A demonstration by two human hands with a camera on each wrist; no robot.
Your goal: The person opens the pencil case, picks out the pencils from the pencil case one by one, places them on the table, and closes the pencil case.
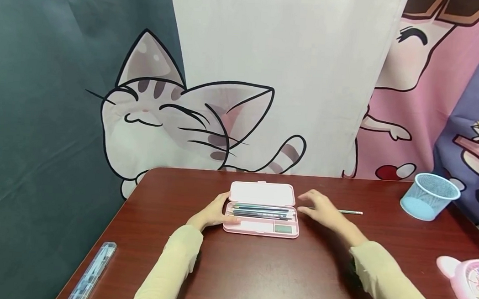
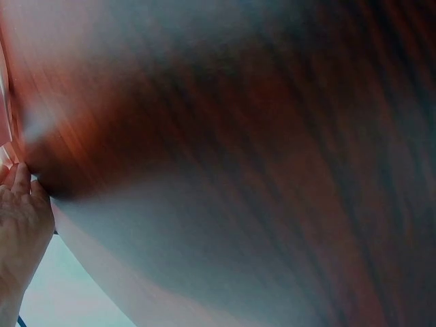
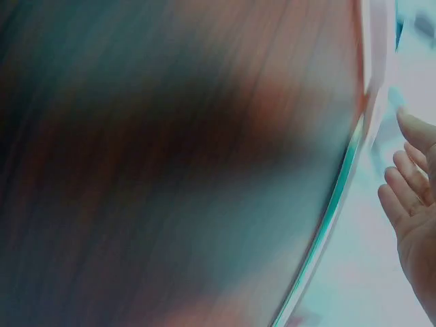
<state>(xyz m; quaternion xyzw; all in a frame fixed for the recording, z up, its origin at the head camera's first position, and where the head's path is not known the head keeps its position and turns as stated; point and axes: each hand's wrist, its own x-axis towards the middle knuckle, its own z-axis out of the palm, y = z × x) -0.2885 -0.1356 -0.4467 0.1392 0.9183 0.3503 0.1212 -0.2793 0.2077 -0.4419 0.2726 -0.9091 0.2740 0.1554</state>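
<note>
A pink pencil case (image 1: 226, 228) lies with its lid (image 1: 261, 193) raised back on the table. Several pencils (image 1: 260, 212) lie side by side in its rear compartment, and a grey-green rectangle (image 1: 283, 228) shows at the front right. My left hand (image 1: 214, 212) holds the case's left end, thumb over the front part and fingers at the side by the hinge. Just off the right end, my right hand (image 1: 322, 209) hovers with fingers extended, holding nothing. A single pencil (image 1: 352, 212) lies partly hidden behind that hand; its teal length (image 3: 334, 197) shows in the right wrist view.
A light-blue mesh pen holder (image 1: 430, 197) stands at the back right. A pink clock-like object with ears (image 1: 458, 277) sits at the right edge. Near the table's left edge lies a slim clear case (image 1: 93, 271). A curtain with cartoon prints (image 1: 265, 137) hangs behind the table.
</note>
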